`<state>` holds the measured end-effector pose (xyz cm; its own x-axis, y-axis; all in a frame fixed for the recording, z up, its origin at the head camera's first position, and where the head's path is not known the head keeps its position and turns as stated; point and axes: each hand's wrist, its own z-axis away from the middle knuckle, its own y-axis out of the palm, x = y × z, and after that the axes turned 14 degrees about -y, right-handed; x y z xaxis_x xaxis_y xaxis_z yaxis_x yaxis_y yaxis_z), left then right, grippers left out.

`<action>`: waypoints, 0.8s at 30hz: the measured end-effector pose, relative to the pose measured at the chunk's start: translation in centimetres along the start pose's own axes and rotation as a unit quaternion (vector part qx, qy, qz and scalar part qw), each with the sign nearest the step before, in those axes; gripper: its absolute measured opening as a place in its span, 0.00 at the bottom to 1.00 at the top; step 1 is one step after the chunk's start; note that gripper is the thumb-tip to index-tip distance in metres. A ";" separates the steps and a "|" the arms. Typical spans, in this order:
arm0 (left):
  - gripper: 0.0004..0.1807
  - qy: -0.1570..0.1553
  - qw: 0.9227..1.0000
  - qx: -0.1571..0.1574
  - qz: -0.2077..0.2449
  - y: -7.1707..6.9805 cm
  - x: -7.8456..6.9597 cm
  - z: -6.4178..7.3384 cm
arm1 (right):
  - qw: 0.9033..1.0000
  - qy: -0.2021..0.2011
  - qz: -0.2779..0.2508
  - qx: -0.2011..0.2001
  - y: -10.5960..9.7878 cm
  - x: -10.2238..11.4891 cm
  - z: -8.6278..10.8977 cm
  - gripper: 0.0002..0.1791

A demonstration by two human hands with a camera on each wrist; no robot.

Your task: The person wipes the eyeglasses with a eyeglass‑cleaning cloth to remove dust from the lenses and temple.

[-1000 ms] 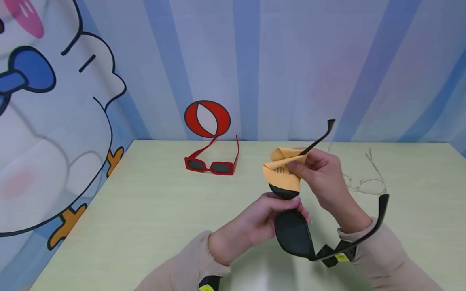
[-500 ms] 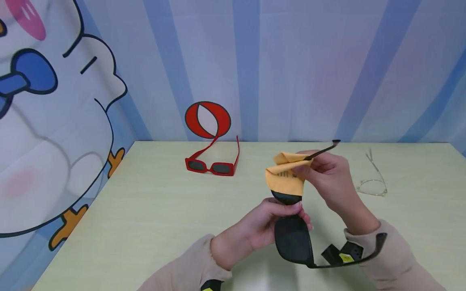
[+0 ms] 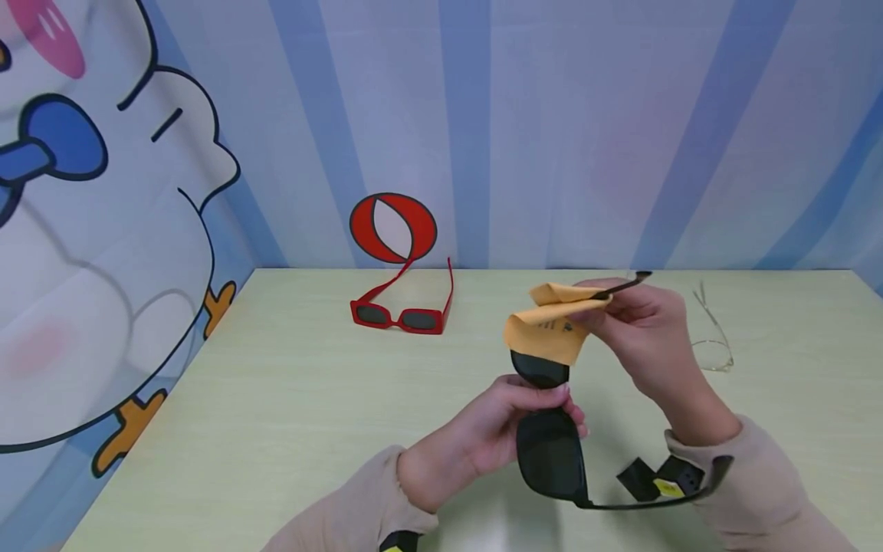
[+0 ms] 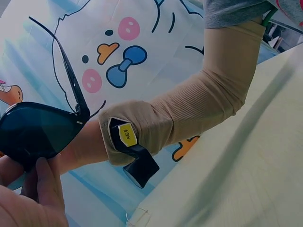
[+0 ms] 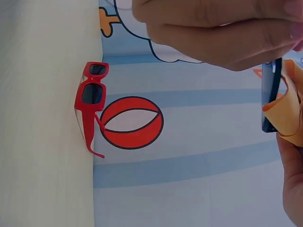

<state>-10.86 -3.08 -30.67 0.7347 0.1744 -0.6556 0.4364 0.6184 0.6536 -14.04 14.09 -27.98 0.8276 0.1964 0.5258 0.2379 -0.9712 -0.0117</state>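
My left hand grips a pair of black sunglasses at the bridge, holding them turned on end above the table. With thumb and fingers, my right hand pinches a folded yellow-orange cloth around the upper lens, covering most of it. One temple pokes out past the cloth near the right fingers; the other extends to the right over the sleeve. The left wrist view shows the uncovered lens of the sunglasses above the left fingers. In the right wrist view, the cloth wraps the frame's edge.
Red sunglasses stand unfolded toward the back of the pale table. Thin wire-framed glasses lie at the right, partly hidden behind the right hand. A striped blue backdrop with cartoon prints rises behind the table.
My right hand and the cloth have shifted to the right, hiding more of the wire glasses. The black sunglasses have turned, with both temples now lower. The left hand has barely moved.
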 end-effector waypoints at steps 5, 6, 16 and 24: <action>0.12 0.003 1.000 -0.007 0.003 -0.3 0.1 -0.1 | 1.000 -0.005 0.001 -0.016 -0.3 0.5 -0.3 0.13; 0.12 0.003 1.000 -0.009 0.005 -0.3 0.2 -0.1 | 1.000 -0.005 0.008 -0.020 -0.3 0.6 -0.4 0.12; 0.10 0.006 0.999 -0.038 0.018 -0.9 0.4 -0.4 | 0.998 0.001 -0.008 -0.068 -1.0 1.6 -1.2 0.12; 0.09 0.008 0.998 -0.065 0.010 -1.7 0.5 -0.8 | 0.998 0.002 -0.004 -0.068 -1.2 1.8 -1.4 0.12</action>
<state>-11.69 -3.46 -32.39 0.7338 0.1985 -0.6497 0.3502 0.7090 0.6121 -13.52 15.48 -25.81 0.8235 0.2035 0.5296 0.1726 -0.9791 0.1078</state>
